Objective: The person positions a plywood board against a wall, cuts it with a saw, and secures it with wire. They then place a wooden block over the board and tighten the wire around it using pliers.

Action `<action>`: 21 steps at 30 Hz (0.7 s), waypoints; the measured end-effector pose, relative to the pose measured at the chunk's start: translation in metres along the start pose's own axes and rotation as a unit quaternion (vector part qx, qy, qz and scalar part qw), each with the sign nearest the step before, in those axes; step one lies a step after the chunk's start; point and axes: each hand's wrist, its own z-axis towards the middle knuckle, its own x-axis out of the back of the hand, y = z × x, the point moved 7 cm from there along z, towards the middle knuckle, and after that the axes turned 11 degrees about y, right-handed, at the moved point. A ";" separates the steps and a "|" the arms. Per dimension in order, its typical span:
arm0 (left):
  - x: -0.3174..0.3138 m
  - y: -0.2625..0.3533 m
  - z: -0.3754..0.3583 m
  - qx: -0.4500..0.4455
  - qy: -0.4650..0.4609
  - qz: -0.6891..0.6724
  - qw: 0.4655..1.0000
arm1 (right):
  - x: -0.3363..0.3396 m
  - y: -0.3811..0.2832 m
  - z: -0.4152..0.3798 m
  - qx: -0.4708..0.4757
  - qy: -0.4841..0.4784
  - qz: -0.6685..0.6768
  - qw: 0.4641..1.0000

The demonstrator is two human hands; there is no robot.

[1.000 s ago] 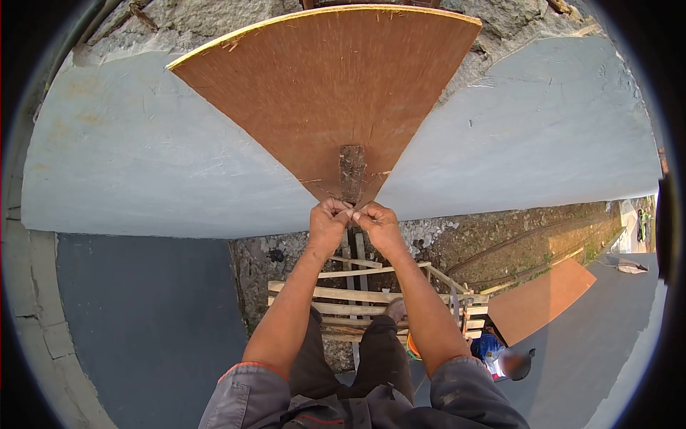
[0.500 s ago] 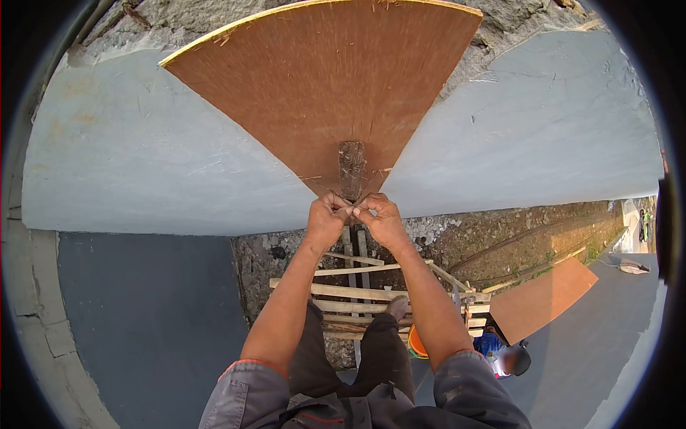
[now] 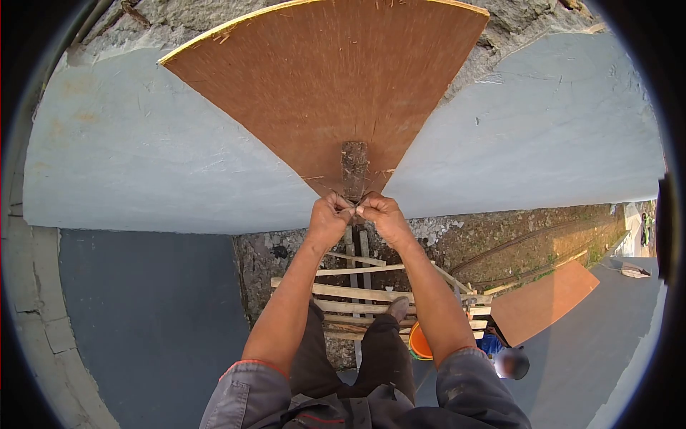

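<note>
My left hand (image 3: 330,217) and my right hand (image 3: 384,217) meet at the near end of a brown plywood sheet (image 3: 329,86), thumbs and fingers pinched close together. What they pinch is too small and hidden to name. Just beyond the fingertips, a short rough wooden block (image 3: 354,168) lies on the sheet, with splinters around it. The sheet widens away from me to a curved, pale far edge and rests across a grey smooth ledge (image 3: 179,157).
Below me is a platform of wooden slats (image 3: 357,292), my shoe on it. An orange bucket (image 3: 420,343) stands at its right. Farther right are another brown board (image 3: 547,304) and a person in a cap (image 3: 513,363). Rough rubble (image 3: 157,25) lies beyond the ledge.
Both hands stay pinched at the same spot, with only a slight shift of the fingers. The person at the lower right has moved slightly, and the view has shifted a little.
</note>
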 end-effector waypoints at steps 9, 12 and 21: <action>-0.001 0.000 -0.004 0.008 0.006 -0.046 0.999 | -0.003 -0.025 -0.024 0.110 0.037 -0.174 0.978; -0.001 0.002 -0.005 0.002 0.003 -0.044 0.999 | -0.007 -0.057 -0.040 0.196 0.143 -0.188 0.952; -0.002 -0.018 0.002 0.027 -0.026 -0.152 0.988 | -0.032 -0.070 -0.049 0.338 0.252 -0.335 0.843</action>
